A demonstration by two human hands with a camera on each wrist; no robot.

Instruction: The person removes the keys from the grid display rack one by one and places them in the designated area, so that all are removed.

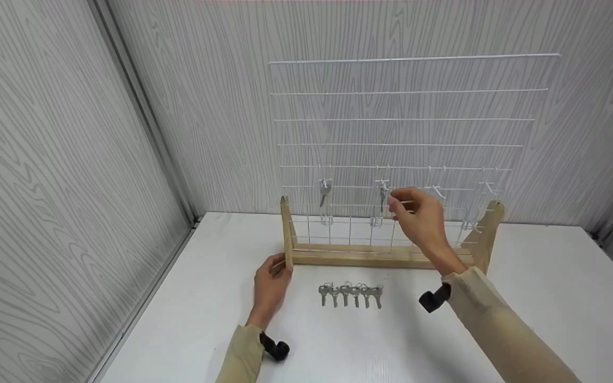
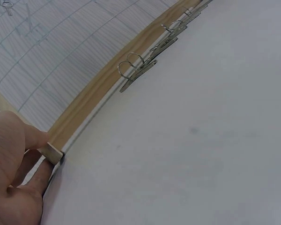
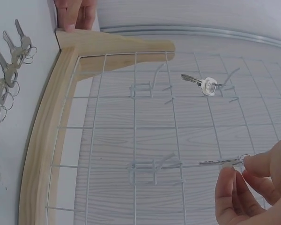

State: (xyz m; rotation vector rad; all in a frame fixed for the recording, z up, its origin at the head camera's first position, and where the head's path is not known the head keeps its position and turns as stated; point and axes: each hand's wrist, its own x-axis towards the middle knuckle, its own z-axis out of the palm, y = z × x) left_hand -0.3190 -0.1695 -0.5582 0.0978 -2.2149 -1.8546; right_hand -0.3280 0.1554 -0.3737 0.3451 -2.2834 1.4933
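Observation:
My left hand [image 1: 272, 287] pinches the front end of the left wooden side piece [image 2: 52, 153] of a white wire grid rack [image 1: 373, 261], thumb on one side and fingers on the other. At the second hook from the left, my right hand [image 1: 421, 218] is raised in front of the grid. Its thumb and fingertips pinch a silver key [image 3: 221, 162] by its ring end, close to the hook. Another key [image 1: 325, 192] hangs on the hook to the left. In front of the rack, several keys with rings [image 1: 350, 295] lie in a row on the white table.
Further right on the grid, two upper hooks [image 1: 437, 191] stick out with no key on them. Lower hooks [image 1: 375, 221] sit below. A wood-grain panel wall [image 1: 221, 106] stands behind the rack, and another closes the left side.

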